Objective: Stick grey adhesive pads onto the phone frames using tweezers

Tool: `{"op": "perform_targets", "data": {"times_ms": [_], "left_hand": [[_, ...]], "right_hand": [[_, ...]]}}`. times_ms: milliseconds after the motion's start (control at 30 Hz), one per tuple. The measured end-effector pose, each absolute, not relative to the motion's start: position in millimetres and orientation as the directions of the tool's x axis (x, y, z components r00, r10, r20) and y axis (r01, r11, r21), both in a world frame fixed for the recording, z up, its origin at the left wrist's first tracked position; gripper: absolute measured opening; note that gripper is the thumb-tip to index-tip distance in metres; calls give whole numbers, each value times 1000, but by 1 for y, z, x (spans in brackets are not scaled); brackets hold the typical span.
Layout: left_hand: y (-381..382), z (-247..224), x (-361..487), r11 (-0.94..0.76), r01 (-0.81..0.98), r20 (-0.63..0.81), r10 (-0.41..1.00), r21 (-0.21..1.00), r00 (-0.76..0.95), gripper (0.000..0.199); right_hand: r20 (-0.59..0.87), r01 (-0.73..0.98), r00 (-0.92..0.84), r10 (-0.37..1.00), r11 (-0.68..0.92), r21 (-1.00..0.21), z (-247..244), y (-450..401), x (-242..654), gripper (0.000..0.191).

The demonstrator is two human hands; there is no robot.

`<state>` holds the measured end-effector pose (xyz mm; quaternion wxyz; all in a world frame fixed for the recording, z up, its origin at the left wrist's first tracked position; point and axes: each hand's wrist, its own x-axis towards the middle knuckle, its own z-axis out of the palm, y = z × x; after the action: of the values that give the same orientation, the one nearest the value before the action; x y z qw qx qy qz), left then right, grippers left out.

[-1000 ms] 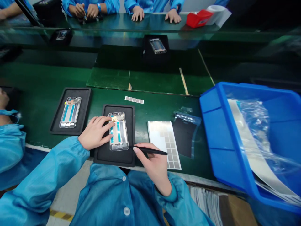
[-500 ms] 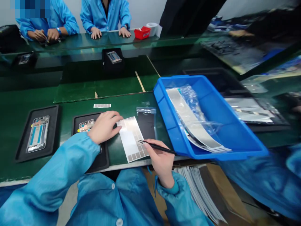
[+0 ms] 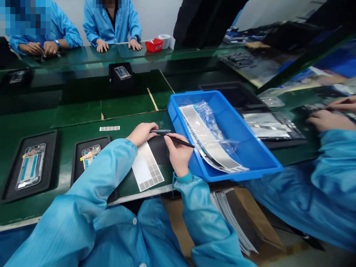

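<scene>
Right fingers grip black tweezers; left fingers at plastic bag, grasp unclear. Blue bin adjacent; left sleeve part-hides phone frame.

Hands at a dark pouch, black tweezers in the right

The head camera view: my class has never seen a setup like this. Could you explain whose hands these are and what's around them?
No robot here: these are one person's bare hands, seen from a camera on their head. The right hand holds a black tool. The left hand is at the top edge of a dark bag. Nearby on the green bench lies a sticker sheet; a blue bin stands to its right. Left are two phone frames in trays. Other people sit around.
</scene>
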<state>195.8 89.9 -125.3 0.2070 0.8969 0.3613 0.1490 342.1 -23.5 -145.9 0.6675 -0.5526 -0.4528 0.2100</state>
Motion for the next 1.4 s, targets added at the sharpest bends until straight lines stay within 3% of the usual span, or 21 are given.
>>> {"op": "perform_targets", "data": {"times_ms": [333,1000,1400], "left_hand": [[76,-127,184,-703,575,157,680,418,717,30],[76,-128,182,-760,552,182,630,345,755,31],[77,-128,182,-707,634,138,695,313,706,31]], "right_hand": [[401,259,432,808,315,-913,-150,-11,345,18],[401,217,428,810,338,-916,-153,-6,344,13],[336,200,487,806,272,-941,-143,-6,340,19]]}}
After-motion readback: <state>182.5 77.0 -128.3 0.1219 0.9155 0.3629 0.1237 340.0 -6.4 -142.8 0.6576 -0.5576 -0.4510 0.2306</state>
